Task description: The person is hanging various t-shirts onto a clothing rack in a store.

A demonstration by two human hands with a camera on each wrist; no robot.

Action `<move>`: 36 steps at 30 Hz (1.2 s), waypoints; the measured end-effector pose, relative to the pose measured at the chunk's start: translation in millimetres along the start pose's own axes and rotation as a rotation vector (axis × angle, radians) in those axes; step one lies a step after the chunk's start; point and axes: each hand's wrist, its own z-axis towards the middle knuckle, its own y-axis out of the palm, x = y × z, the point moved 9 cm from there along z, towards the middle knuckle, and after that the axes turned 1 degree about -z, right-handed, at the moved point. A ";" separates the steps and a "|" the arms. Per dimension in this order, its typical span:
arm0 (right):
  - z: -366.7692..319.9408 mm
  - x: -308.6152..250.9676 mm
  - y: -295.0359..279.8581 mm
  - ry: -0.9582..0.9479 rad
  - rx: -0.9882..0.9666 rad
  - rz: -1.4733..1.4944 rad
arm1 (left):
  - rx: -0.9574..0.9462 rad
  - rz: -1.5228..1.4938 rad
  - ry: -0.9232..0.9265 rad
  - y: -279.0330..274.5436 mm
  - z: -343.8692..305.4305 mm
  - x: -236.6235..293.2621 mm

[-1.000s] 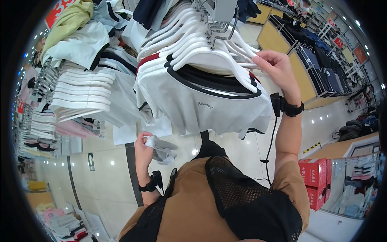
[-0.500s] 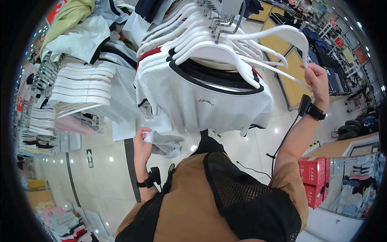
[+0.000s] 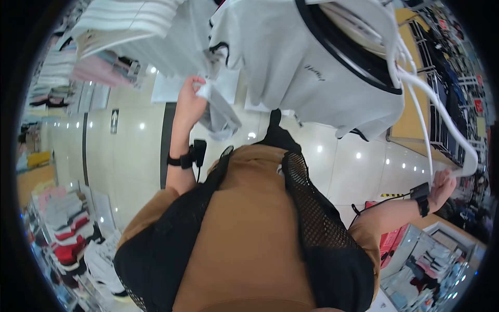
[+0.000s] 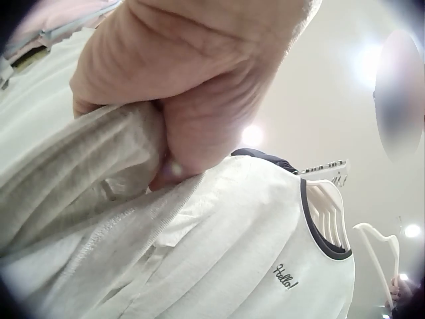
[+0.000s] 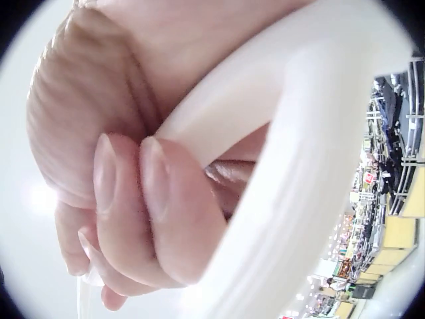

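My left hand [image 3: 191, 104] pinches a bunched light grey garment [image 3: 221, 119] that hangs down over the floor. Close up in the left wrist view, its pale cloth [image 4: 80, 179] runs out from under the thumb and fingers. Far out on the right, my right hand [image 3: 442, 188] grips the end of a bare white clothes hanger [image 3: 462, 143]. The right wrist view shows fingers [image 5: 159, 193] curled around the thick white plastic hanger [image 5: 292, 166]. Between the hands hangs a light grey T-shirt [image 3: 291, 67] with black neck trim and small lettering, on the rack.
More white hangers [image 3: 130, 21] with pale clothes fill the upper left. Folded clothes [image 3: 67, 223] lie lower left. Beyond the right hand stand yellow-sided display shelves [image 3: 408, 119], and red boxes [image 3: 390, 242] sit behind the right arm. Tiled floor [image 3: 135, 156] shows around the person.
My right hand has pulled the bare hanger away from the row, out to the right and lower. The head view has tilted down. The left hand keeps hold of the grey garment.
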 end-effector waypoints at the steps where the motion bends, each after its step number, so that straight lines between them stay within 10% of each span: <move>1: -12.0 2.7 4.0 -0.014 -0.014 0.034 | 0.054 -0.004 0.014 -5.0 -0.6 2.8; 9: -78.3 64.3 119.4 0.140 -0.158 0.175 | 0.147 0.080 -0.017 -16.4 3.4 -2.1; 21: -119.3 6.5 420.2 0.360 -0.597 -0.038 | 0.286 0.213 0.023 -29.0 5.0 -20.2; 36: -123.3 -45.2 458.3 0.087 -0.784 -0.161 | 0.408 0.472 -0.150 -61.2 -3.9 -17.4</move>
